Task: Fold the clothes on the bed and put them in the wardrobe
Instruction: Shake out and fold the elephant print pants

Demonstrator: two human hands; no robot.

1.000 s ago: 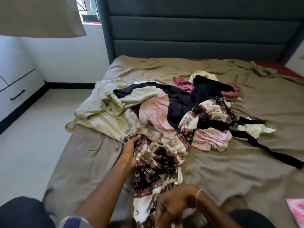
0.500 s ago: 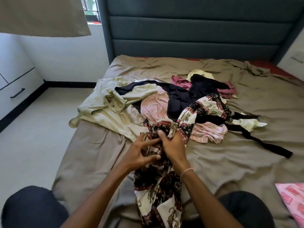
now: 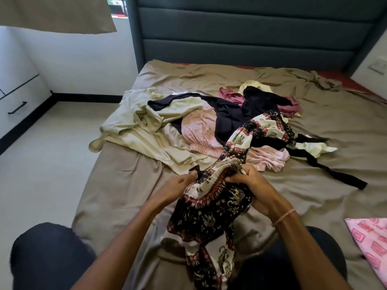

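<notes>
Bedroom, rumpled brown sheet on the bed [image 3: 314, 216], dark padded headboard [image 3: 251, 28] behind. Landmark: the pile [image 3: 226, 120] of unfolded clothes mid-bed.

I see both hands just in front of the pile, on its near side. Left hand [image 3: 176, 189] pinches the gathered edge of the patterned garment [image 3: 211, 216]. Right hand [image 3: 257, 185] is clenched round the same edge, a little to the right. Both grasping, neither free.

Garment runs two ways. One end goes up into the pile, draped across a dark piece and beside the pink top [image 3: 270, 160]. The other end hangs off the near bed edge between the knees.

Black strap [image 3: 326, 170] trails right of the pile. White drawer unit [image 3: 18, 97] far left of the pile; can't tell if that is the wardrobe. Pink printed cloth [image 3: 372, 248] near-right of the pile, lying flat.

Judgement: sorting step, nothing in the pile folded, task barely begun.

Risks:
- Far end looks caught among the pile, so a hard pull may drag the pink top or the strap along and scatter things.
- Hanging end could slide to the floor if either grip slackens.
- Gathered edge looks twisted; folding without shaking it flat would give a lumpy fold.
</notes>
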